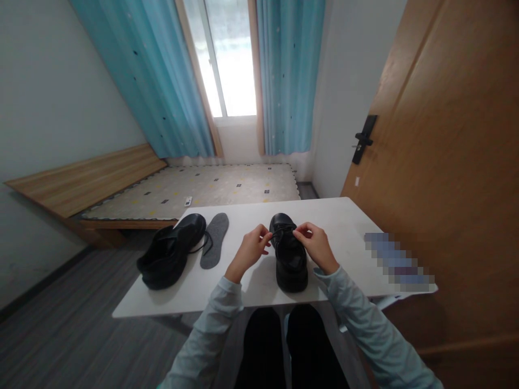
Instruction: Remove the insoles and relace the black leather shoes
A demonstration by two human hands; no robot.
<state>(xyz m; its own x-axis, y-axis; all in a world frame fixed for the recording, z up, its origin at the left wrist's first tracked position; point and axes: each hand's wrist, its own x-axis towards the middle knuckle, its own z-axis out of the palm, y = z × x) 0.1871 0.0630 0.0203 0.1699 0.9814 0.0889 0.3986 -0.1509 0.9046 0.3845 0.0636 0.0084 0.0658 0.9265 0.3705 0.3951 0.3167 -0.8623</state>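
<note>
A black lace-up shoe [291,262] stands on the white table in front of me, its toe pointing away and its opening toward me. My left hand [256,246] is at the shoe's left side, thumb and fingertips pinched on a dark shoelace [279,231]. On the other side, my right hand [315,243] pinches at the lace near the shoe's tongue. A second black shoe [172,251] sits at the table's left, with a loose lace trailing from it. Beside that shoe lies a grey insole [214,240], flat on the table.
The white table [251,281] stands close before my knees. A blurred, pixelated flat item [397,259] lies at its right end. Beyond it are a bed [219,183] with a small white remote-like object [188,201], blue curtains [287,75] and a window. A wooden door [454,178] is at the right.
</note>
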